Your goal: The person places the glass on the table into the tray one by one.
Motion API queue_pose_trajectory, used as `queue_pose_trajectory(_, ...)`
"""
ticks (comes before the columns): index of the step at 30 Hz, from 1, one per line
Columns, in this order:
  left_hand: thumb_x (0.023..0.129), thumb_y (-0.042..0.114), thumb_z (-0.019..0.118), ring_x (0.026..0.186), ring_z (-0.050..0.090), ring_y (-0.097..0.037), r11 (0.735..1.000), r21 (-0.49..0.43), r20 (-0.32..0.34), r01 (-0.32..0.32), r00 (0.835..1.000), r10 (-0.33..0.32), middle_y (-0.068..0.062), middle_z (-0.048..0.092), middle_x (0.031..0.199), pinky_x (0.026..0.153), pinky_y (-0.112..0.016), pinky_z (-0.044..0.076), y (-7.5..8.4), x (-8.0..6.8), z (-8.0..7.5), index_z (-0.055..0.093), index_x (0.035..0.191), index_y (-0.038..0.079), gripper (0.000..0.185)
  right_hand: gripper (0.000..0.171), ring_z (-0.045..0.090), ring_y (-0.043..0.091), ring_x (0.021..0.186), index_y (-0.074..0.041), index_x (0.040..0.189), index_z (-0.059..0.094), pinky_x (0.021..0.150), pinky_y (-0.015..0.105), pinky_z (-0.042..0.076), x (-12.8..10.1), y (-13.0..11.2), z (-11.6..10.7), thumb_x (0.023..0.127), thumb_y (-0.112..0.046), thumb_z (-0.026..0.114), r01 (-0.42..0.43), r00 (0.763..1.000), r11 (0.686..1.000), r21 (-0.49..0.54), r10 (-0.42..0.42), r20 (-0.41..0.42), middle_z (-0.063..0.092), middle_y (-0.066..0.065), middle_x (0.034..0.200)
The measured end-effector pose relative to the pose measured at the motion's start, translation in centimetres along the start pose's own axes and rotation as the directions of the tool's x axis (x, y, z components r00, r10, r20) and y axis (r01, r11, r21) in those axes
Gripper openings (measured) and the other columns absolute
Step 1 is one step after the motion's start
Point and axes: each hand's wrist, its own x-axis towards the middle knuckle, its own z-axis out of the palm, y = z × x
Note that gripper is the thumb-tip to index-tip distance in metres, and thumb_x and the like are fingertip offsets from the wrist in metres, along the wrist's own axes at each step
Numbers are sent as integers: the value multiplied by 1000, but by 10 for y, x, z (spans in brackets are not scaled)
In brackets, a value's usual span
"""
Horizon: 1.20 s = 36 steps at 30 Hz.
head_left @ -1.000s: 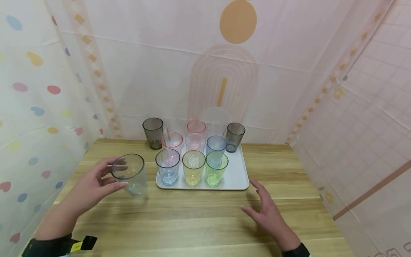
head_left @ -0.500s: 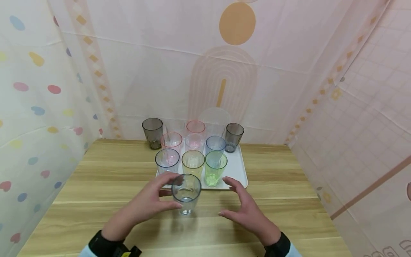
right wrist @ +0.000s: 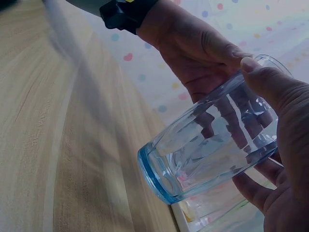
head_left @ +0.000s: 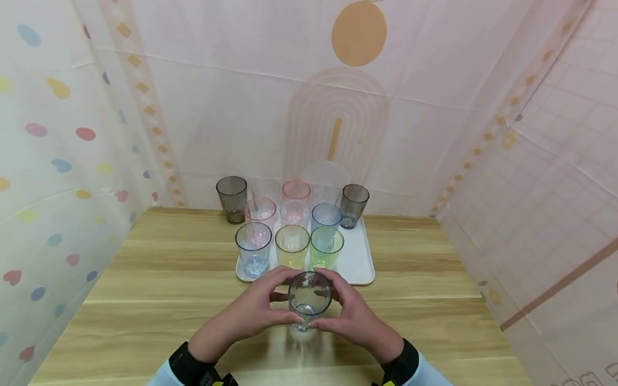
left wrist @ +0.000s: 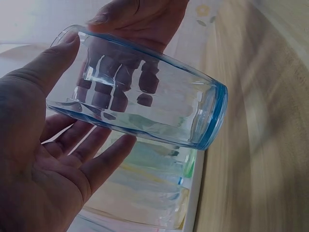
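Both hands hold one clear, pale-blue glass [head_left: 309,298] upright, just above the wooden table [head_left: 159,300] in front of the tray. My left hand [head_left: 251,313] wraps its left side and my right hand [head_left: 352,316] its right side. In the left wrist view the glass [left wrist: 140,106] lies between thumb and fingers. In the right wrist view the glass [right wrist: 217,145] shows with both hands round it. Behind it a white tray [head_left: 357,262] carries several coloured glasses: blue [head_left: 253,252], yellow [head_left: 292,247], green [head_left: 326,249].
A grey glass [head_left: 232,198] stands on the table left of the tray's far end; another grey glass [head_left: 354,205] stands at the tray's far right corner. Patterned cloth walls close in on three sides. Bare wood lies left and right of the hands.
My left hand carried the glass from the table's left side to the centre front. My right hand moved in from the right and now grips the glass too.
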Motion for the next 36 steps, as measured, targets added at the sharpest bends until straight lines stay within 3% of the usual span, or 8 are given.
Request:
queue_pose_trajectory(7, 88, 27, 96, 134, 61, -26, 999, 35, 9, -3, 1000, 2, -2, 64, 144, 105, -38, 62, 0, 2, 0, 62, 150, 18, 72, 97, 60, 32, 140, -2, 163, 43, 112, 46, 57, 1, -2, 0, 84, -9, 99, -40, 999, 999, 25, 40, -13, 58, 9, 157)
queue_pose_trajectory(12, 89, 37, 95, 137, 60, -20, 978, 207, 2, -8, 1000, 8, 5, 62, 149, 111, -48, 58, 0, -3, -2, 57, 157, 20, 79, 96, 60, 31, 141, -8, 162, 46, 113, 46, 57, -2, 0, -1, 83, -9, 100, -38, 999, 999, 9, 39, -35, 60, 7, 155)
queue_pose_trajectory(15, 90, 39, 95, 139, 61, -20, 929, 370, -40, 13, 999, 2, 5, 61, 153, 113, -54, 56, -2, -11, -8, 55, 159, 18, 82, 96, 60, 30, 141, -13, 162, 46, 114, 45, 56, -5, 2, -4, 82, -8, 100, -45, 997, 999, -8, 44, -56, 62, 7, 153)
queue_pose_trajectory(20, 91, 42, 94, 142, 61, -32, 814, 572, -146, 101, 989, -20, -6, 62, 154, 115, -59, 52, -12, -34, -30, 57, 158, 11, 82, 95, 61, 33, 141, -14, 162, 47, 115, 41, 55, -15, 6, -15, 83, -7, 99, -74, 992, 997, -13, 72, -105, 64, 12, 152)
queue_pose_trajectory(26, 91, 43, 94, 141, 59, -45, 721, 652, -276, 235, 959, -63, -19, 63, 152, 115, -68, 49, -26, -70, -62, 58, 156, 5, 84, 97, 63, 34, 139, -11, 163, 47, 114, 37, 54, -31, 8, -34, 82, -10, 100, -138, 973, 990, -33, 130, -189, 65, 13, 152)
queue_pose_trajectory(31, 92, 51, 90, 138, 58, -53, 629, 702, -341, 334, 933, -115, -27, 62, 151, 112, -73, 47, -37, -92, -83, 56, 155, 0, 88, 98, 64, 39, 137, -7, 163, 46, 114, 35, 54, -43, 10, -48, 81, -10, 100, -173, 955, 983, -65, 152, -256, 64, 11, 154)
queue_pose_trajectory(36, 92, 56, 88, 141, 51, -57, 546, 757, -362, 359, 926, -107, -32, 55, 155, 114, -76, 41, -50, -107, -95, 50, 157, -5, 98, 95, 65, 27, 136, -8, 162, 48, 112, 33, 55, -53, 14, -57, 82, -7, 99, -178, 942, 980, -87, 144, -305, 65, 10, 153)
